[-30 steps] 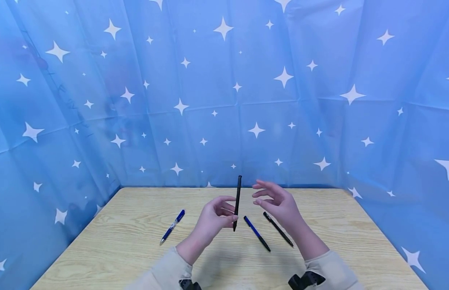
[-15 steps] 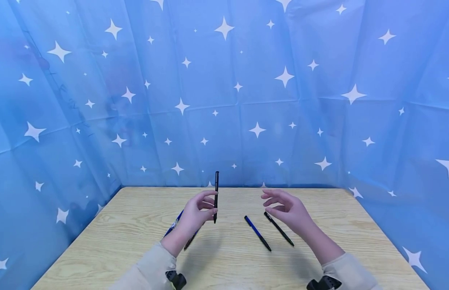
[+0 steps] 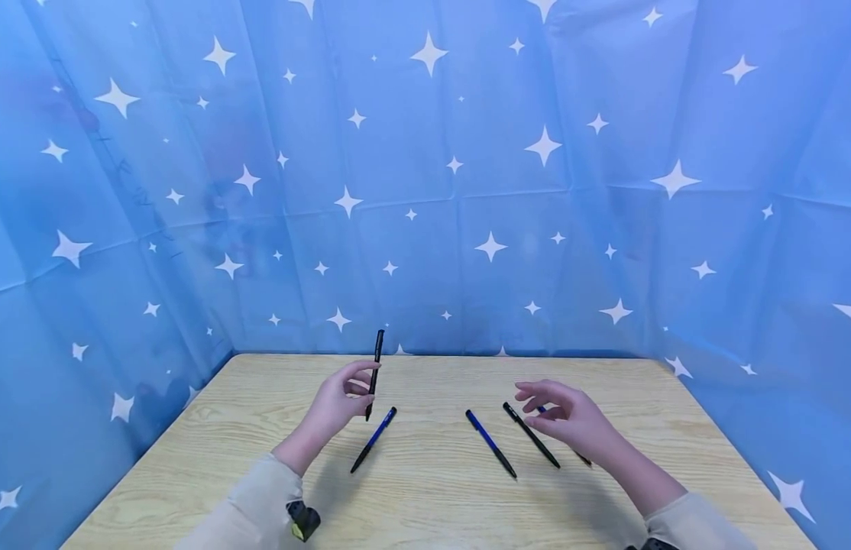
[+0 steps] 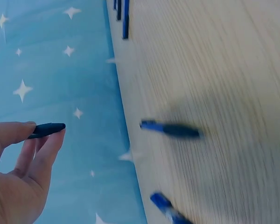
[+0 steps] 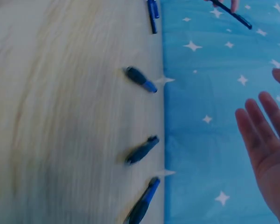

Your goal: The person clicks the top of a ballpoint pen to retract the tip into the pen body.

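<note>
My left hand (image 3: 332, 403) pinches a black pen (image 3: 374, 374) between thumb and fingers, nearly upright above the table. In the left wrist view, the pen (image 4: 49, 130) shows between the thumb and fingertips. Just right of this hand, a blue pen with a dark grip (image 3: 374, 440) lies on the table. My right hand (image 3: 570, 416), fingers relaxed and holding nothing, hovers over the pens on the right. Beneath it are a black pen (image 3: 535, 439) and another pen (image 3: 584, 459), mostly hidden by the hand. A blue-and-black pen (image 3: 490, 443) lies left of them.
All the pens rest on a light wooden table (image 3: 432, 504). Another blue pen (image 4: 162, 201) shows in the left wrist view; the left hand and arm cover it in the head view. A blue curtain with white stars (image 3: 425, 153) hangs behind and beside the table.
The left hand has moved left with the black pen, uncovering a blue pen on the table and covering another. The right hand has moved right and lower, exposing part of a pen beneath.
</note>
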A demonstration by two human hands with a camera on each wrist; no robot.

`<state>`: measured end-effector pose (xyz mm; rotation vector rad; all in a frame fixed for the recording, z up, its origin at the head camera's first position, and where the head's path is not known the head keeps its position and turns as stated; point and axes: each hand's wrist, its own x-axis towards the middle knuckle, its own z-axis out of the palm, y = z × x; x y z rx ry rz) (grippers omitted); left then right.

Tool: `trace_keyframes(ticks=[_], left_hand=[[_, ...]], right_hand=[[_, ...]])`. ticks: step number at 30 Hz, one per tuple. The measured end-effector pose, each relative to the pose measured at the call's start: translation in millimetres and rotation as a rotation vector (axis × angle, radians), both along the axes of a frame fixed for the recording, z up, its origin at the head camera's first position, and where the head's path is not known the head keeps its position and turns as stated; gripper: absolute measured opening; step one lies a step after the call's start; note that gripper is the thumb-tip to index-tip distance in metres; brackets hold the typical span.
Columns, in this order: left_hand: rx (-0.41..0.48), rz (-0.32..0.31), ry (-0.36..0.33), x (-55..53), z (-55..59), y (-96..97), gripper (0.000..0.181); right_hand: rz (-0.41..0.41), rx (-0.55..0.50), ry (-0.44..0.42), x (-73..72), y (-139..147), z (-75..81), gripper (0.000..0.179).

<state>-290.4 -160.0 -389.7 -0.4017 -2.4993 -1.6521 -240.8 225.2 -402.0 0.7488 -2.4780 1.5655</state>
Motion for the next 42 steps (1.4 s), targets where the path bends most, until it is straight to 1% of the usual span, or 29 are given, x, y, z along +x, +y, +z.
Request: trace_keyframes(ticks=[4,7,14,18,23,29,33,36,39,42], left_hand=[[-0.115,0.032,0.026,-3.7,-1.6,-14.6,0.054],[-0.169,0.049,0.019,-7.6,-3.9,-25.9,0.056],[-0.265,0.083,-0.053,-13.0,-12.7,-50.7,0.056],[-0.322,0.101,-0.077,-16.3,-20.3,-64.9,0.057],[-0.389,0.089,-0.109,-20.1,-28.6,-82.2,0.06],[-0.528,0.088,-0.116,-26.9,-33.2,-100.8,0.059],[-0.595,0.074,-0.174,-29.2,-36.5,-110.1,0.06],[-0.632,0.069,-0.214,-28.3,-40.0,-116.5,0.059],[-0.667,0.066,-0.226,-27.6,-44.5,-122.0,0.056],[-0.679,0.06,-0.228,-29.5,-48.1,-125.1,0.052]], right_hand=[[0.028,0.054,0.001,1.1,9.8,-4.0,0.045],[0.051,0.084,-0.006,2.1,17.3,-6.4,0.047],[0.089,0.157,0.0,3.4,33.9,-14.2,0.049],[0.113,0.181,-0.009,3.4,43.7,-20.7,0.05],[0.136,0.186,-0.025,3.1,55.2,-26.8,0.049],[0.12,0.215,-0.039,0.7,64.4,-28.9,0.05],[0.115,0.225,-0.008,1.0,69.7,-31.6,0.049],[0.125,0.231,0.003,0.9,71.0,-34.3,0.048],[0.147,0.238,-0.003,0.6,70.6,-36.3,0.049],[0.154,0.243,-0.012,0.1,70.5,-36.7,0.049]])
